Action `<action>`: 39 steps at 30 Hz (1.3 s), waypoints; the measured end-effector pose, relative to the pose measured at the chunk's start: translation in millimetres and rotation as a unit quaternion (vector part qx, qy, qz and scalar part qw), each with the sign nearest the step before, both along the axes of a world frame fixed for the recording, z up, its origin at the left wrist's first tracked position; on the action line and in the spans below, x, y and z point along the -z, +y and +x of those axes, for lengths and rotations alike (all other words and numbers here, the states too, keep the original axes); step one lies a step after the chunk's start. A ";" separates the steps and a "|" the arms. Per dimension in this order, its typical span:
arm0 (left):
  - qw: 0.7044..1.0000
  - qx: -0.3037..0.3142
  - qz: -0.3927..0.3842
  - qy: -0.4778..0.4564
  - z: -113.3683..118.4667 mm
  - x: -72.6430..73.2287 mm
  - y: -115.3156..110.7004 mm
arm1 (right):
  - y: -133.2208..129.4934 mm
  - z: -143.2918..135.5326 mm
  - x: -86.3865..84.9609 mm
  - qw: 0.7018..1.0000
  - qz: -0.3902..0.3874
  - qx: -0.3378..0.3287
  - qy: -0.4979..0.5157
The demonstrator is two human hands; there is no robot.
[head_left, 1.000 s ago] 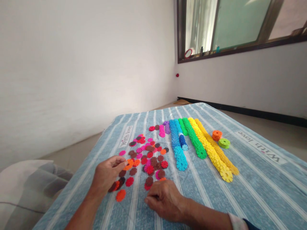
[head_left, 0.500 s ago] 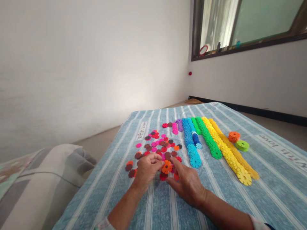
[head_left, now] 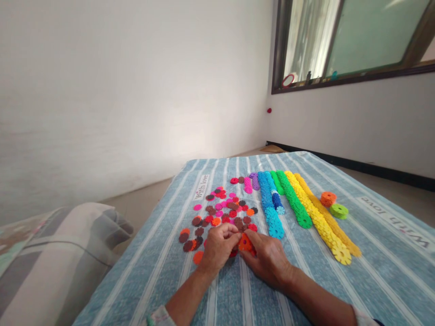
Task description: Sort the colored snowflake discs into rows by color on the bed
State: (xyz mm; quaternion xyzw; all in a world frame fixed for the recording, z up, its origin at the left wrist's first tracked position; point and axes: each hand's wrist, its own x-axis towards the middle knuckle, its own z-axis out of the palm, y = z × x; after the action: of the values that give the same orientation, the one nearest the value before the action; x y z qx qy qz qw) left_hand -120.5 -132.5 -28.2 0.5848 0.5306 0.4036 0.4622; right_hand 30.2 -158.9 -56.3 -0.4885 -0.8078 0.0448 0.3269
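Observation:
An orange notched interlocking disc (head_left: 245,243) is between my two hands, low over the near end of a loose pile. My left hand (head_left: 219,248) pinches at its left edge, thumb against the fingers. From the other side my right hand (head_left: 270,259) has its thumb and forefinger closed on the same disc. Behind the hands lie scattered discs in brown (head_left: 209,218), red, pink, black and orange. A red disc (head_left: 233,253) shows partly beneath the fingers. Whether more than one disc is held I cannot make out.
Overlapping rows of blue (head_left: 265,192), green (head_left: 292,198) and yellow (head_left: 321,215) discs run along the right. Farther right are an orange stack (head_left: 328,198) and a lime stack (head_left: 339,211). Striped cloth (head_left: 152,290) covers the surface; grey bedding (head_left: 74,258) is at the left.
My right hand has gone from spread fingers to closed on the orange disc, which has shifted slightly right and down. My left hand has moved a little right with it. The view has tilted slightly.

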 end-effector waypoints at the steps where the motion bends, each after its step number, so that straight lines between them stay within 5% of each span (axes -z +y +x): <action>1: 1.000 0.008 0.008 0.013 0.1 0.7 0.3 | 1.2 2.5 -2.4 1.000 -0.008 0.006 -0.004; 7: 0.988 0.047 0.059 0.135 1.4 0.8 -1.5 | 17.7 42.0 -27.1 0.986 -0.092 0.135 -0.043; 14: 0.965 0.072 0.114 0.224 -1.3 9.4 3.9 | 48.6 143.2 -48.7 0.925 -0.145 0.331 -0.117; 22: 0.954 0.052 0.146 0.255 -3.2 13.6 7.3 | 76.2 238.3 -52.9 0.885 -0.177 0.413 -0.124; 39: 0.943 0.067 0.152 0.288 -4.1 15.1 6.0 | 104.5 257.2 -44.4 0.882 -0.208 0.395 -0.148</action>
State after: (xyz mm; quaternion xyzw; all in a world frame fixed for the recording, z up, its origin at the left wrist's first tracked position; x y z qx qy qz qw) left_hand -124.5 -126.6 -43.3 0.7733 0.5335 0.2617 0.2210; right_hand 287.5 -54.4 -11.9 -0.8249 -0.5588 0.0060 0.0849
